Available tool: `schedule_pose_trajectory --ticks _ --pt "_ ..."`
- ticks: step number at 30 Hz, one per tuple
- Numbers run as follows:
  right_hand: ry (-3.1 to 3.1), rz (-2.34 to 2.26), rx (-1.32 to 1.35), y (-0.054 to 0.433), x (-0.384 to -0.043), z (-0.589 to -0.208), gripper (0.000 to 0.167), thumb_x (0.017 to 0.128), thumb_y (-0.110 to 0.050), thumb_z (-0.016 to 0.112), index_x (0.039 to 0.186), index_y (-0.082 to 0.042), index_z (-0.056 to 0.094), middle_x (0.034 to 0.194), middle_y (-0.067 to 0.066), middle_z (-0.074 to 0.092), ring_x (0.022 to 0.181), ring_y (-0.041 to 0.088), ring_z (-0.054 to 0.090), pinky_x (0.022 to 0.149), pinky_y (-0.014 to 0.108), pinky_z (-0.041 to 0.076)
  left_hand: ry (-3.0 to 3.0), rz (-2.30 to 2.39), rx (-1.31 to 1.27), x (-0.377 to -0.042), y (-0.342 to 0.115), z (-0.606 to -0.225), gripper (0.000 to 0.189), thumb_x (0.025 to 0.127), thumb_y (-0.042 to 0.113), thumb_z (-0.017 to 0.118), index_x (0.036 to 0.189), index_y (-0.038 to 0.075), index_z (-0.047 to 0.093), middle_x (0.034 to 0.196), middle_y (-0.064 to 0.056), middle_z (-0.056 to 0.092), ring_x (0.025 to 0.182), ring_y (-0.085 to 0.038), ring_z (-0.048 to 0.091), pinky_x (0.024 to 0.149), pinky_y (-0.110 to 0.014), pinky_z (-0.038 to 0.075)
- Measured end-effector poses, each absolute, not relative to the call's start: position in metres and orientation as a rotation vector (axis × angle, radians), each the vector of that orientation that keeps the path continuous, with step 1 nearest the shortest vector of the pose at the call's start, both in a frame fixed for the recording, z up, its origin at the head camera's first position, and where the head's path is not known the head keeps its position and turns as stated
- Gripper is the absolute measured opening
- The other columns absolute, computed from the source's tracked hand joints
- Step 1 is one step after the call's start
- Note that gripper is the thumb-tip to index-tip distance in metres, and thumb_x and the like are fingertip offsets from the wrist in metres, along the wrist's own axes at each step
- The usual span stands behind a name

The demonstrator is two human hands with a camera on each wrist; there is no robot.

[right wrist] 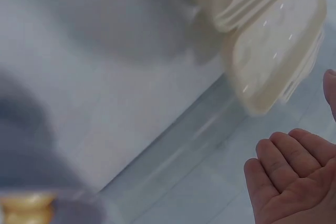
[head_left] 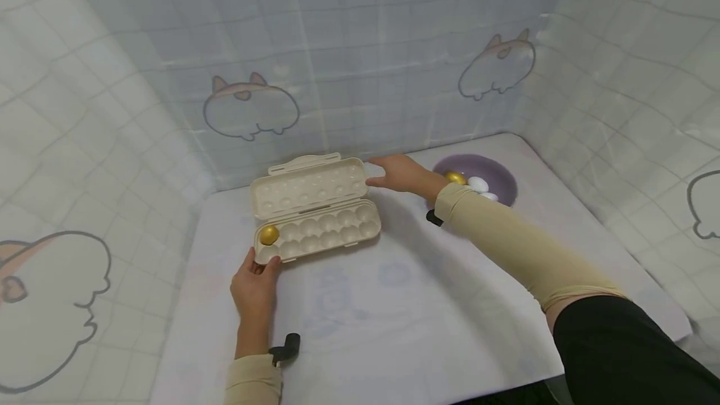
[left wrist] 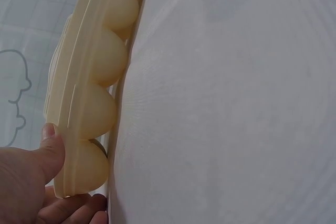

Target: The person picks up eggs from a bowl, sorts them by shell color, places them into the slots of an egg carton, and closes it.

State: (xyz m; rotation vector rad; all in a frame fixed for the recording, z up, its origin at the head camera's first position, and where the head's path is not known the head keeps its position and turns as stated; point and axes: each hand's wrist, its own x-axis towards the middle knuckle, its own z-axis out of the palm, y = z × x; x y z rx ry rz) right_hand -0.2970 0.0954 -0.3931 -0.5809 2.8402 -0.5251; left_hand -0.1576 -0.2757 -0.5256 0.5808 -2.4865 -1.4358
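Observation:
A cream plastic egg box (head_left: 315,236) lies with its lid (head_left: 312,186) raised at the back and its cups facing up. One golden egg (head_left: 269,235) sits in the cups at the left end. My left hand (head_left: 254,289) holds that end at the near corner. In the left wrist view, the thumb (left wrist: 51,148) presses the box's rim while the other fingers curl beneath. Beside the lid's right end is my right hand (head_left: 404,174), its thumb spread. The right wrist view shows its fingers (right wrist: 281,169) extended, holding nothing and apart from the lid.
A purple bowl (head_left: 503,177) stands behind the right wrist, holding a golden egg (head_left: 455,177) and white eggs (head_left: 478,184), partly covered by the forearm. White cloth covers the table (head_left: 360,330). Patterned curtains (head_left: 360,67) hang along the back and both sides.

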Motion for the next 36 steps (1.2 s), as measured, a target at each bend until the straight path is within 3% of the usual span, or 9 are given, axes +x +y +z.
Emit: schedule_pose_trajectory --ticks 7,19,25,36 --pt "2.857 -0.560 -0.444 0.135 -0.296 -0.387 0.075 0.105 -0.051 0.062 0.164 -0.012 0.040 0.164 0.014 0.049 0.150 0.036 0.049 0.126 0.054 0.042 -2.501 -1.446 0.659 -0.153 -0.285 -0.523 0.081 0.096 0.030 0.080 0.162 0.010 0.039 0.159 -0.017 0.051 0.144 -0.032 0.058 0.113 -0.042 0.053" --pt "2.896 -0.524 -0.295 0.205 -0.300 -0.399 0.068 0.108 -0.043 0.058 0.163 -0.007 0.039 0.165 0.020 0.046 0.151 0.044 0.044 0.127 0.059 0.038 -2.493 -1.458 0.656 -0.151 -0.297 -0.527 0.080 0.096 0.027 0.080 0.162 0.007 0.039 0.158 -0.020 0.051 0.142 -0.033 0.058 0.110 -0.040 0.053" --pt "2.868 -0.510 -0.187 0.227 -0.294 -0.409 0.059 0.109 -0.036 0.056 0.158 -0.003 0.047 0.160 0.022 0.051 0.151 0.049 0.039 0.129 0.064 0.032 -2.502 -1.420 0.663 -0.152 -0.302 -0.527 0.081 0.096 0.030 0.081 0.162 0.009 0.039 0.157 -0.018 0.052 0.141 -0.032 0.059 0.109 -0.040 0.053" --pt "2.857 -0.491 -0.190 0.237 -0.284 -0.439 0.044 0.108 -0.022 0.059 0.144 0.003 0.060 0.146 0.025 0.063 0.136 0.043 0.059 0.120 0.059 0.046 -2.506 -1.420 0.680 -0.147 -0.304 -0.528 0.081 0.096 0.029 0.081 0.162 0.008 0.039 0.156 -0.019 0.053 0.140 -0.033 0.061 0.108 -0.040 0.055"
